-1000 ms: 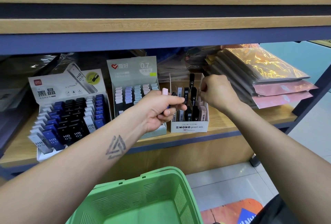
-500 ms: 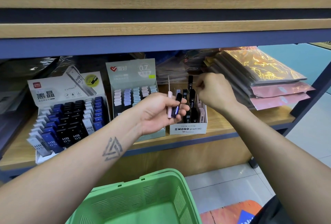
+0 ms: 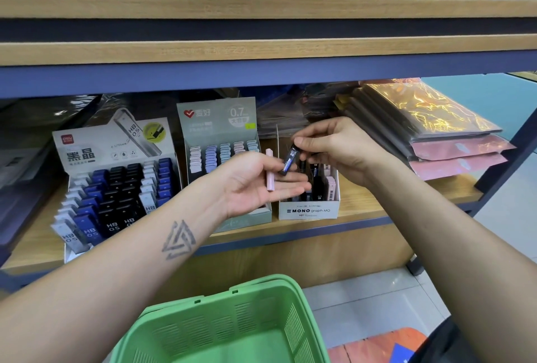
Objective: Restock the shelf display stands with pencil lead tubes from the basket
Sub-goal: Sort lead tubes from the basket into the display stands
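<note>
Mid-frame, just right of centre, my right hand pinches the top end of a dark lead tube betw thumb and fingers; the rest of those fingers are curled loosely. Left hand lies palm-up and mostly flat under it, fingers straight, with a pink lead tube resting across them, not gripped. Both tubes sit in front of the white box at centre of the shelf, above its slots. I'd judge these tubes light, stiff plastic, smooth and a bit slippery, caps likely to pop if squeezed hard, so take hold on the flat sides near one end, w/ light pressure. The dark tube's long axis runs steeply, top end toward upper right of frame, bottom end down-left toward the left palm. The pink one stands near vertical in frame, cap end up. The green basket is at bottom centre; its inside, as far as visible, shows no tubes.
</note>
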Available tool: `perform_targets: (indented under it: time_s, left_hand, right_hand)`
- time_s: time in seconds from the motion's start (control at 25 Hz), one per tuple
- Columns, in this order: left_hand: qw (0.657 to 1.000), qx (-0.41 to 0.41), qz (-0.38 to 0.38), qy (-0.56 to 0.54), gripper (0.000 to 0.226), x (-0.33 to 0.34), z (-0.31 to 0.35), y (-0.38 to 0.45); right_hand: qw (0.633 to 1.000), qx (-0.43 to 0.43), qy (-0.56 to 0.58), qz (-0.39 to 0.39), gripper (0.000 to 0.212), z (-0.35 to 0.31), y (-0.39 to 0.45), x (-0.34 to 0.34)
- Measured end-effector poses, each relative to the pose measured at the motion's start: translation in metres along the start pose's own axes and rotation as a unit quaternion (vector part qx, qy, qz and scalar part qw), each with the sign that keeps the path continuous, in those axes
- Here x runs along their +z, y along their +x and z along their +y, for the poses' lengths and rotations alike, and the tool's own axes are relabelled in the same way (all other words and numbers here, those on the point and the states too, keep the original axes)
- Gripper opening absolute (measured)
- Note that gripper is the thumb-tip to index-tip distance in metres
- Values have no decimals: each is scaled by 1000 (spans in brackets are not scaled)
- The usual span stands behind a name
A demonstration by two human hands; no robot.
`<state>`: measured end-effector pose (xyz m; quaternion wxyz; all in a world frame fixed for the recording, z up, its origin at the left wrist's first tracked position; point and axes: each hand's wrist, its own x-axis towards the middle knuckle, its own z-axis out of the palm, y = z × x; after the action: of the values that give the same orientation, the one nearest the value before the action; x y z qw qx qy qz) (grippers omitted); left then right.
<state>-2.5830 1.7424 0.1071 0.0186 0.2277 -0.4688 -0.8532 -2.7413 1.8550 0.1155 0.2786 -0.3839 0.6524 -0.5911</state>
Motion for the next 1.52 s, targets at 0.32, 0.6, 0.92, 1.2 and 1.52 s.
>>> perform_targets:
  time_s: [0.32, 0.6, 0.92, 1.2, 1.52]
  left_hand:
    - [987, 76, 78, 119, 25, 1, 10, -4]
    - [956, 168, 134, 201, 28, 5, 18, -2]
    - [938, 168, 199, 230, 18, 8, 28, 24]
    - [983, 93, 111, 114, 19, 8, 36, 27]
    - [984, 87, 105, 113, 21, 9, 36, 18]
  right_hand:
    - [997, -34, 67, 11, 13, -5, 5, 10]
    - [995, -69, 66, 4, 17, -15, 9, -6]
    - [979, -105, -66, 164, 19, -9, 34, -39]
    - [877, -138, -397, 230, 16, 9, 56, -44]
    - [848, -194, -445, 213, 16, 3, 52, -37]
